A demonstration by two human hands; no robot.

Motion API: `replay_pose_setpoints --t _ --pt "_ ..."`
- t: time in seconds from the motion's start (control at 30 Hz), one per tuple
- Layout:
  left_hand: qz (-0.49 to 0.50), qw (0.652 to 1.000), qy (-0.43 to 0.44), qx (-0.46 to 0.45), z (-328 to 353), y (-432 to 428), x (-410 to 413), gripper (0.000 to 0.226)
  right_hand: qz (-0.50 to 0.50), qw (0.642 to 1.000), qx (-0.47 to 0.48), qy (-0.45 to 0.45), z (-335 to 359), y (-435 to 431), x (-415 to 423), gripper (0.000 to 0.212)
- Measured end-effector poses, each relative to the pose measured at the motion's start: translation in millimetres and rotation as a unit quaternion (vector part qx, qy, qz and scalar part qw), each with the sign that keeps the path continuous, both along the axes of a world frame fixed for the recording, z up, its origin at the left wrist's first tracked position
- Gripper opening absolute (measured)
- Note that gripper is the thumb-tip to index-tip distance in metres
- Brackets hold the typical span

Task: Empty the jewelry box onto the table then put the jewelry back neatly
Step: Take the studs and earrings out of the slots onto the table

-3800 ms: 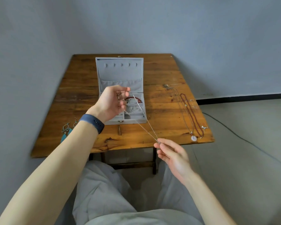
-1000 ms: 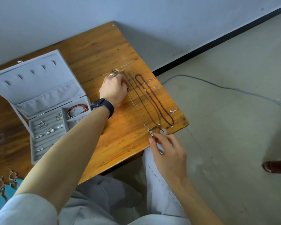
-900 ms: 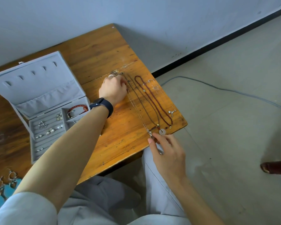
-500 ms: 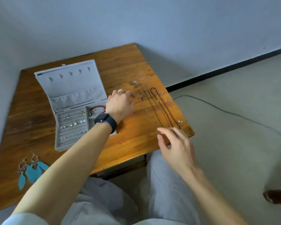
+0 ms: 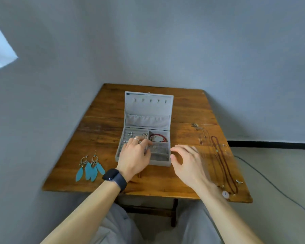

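Note:
An open grey jewelry box stands mid-table, lid upright. Its tray holds a red bracelet at the right rear and small silver pieces in the ring rows. My left hand lies over the tray's left front, fingertips reaching into a middle compartment; what they touch is hidden. My right hand hovers just right of the box with relaxed, spread fingers, holding nothing. Several necklaces, one dark red and others thin silver, lie stretched along the table's right side. A pair of teal feather earrings lies at the left front.
The wooden table stands in a corner against grey walls. A cable runs across the floor at the right. My knees in grey trousers sit below the table's front edge.
Both hands left the necklaces at the right edge. My left hand moved onto the box tray and my right hand came beside the box. The view swung back to the table's middle.

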State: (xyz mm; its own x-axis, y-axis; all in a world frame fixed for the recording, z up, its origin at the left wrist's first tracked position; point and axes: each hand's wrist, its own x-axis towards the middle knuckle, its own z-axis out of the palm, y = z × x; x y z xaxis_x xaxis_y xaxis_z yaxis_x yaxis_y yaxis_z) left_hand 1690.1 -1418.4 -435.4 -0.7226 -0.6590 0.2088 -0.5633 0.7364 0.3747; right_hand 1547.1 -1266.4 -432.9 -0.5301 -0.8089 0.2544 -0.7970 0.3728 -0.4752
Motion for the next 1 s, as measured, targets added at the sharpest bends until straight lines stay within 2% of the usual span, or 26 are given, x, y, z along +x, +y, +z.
replay_pose_setpoints --t 0.27,0.53,0.67,0.8,1.0 --pt "0.099 0.995 0.005 0.028 -3.6 -51.1 37.1 0.036 0.067 0.997 0.026 0.015 5.6 -66.1 16.6 0.028" --pt "0.148 0.986 -0.073 0.008 3.5 -91.9 15.8 0.029 0.087 0.993 0.073 0.031 3.2 -142.9 23.8 0.029" --pt "0.151 0.981 -0.120 -0.023 3.3 -105.4 -0.1 0.027 0.082 0.992 0.084 0.044 3.4 -175.6 23.5 0.029" --pt "0.136 0.980 -0.136 -0.054 5.2 -110.8 -8.6 0.021 0.074 0.988 0.126 0.049 3.3 -197.8 22.9 0.026" --pt "0.114 0.980 -0.144 -0.081 3.9 -114.0 -4.1 0.022 0.063 0.984 0.151 0.068 -0.5 -204.7 24.8 0.026"
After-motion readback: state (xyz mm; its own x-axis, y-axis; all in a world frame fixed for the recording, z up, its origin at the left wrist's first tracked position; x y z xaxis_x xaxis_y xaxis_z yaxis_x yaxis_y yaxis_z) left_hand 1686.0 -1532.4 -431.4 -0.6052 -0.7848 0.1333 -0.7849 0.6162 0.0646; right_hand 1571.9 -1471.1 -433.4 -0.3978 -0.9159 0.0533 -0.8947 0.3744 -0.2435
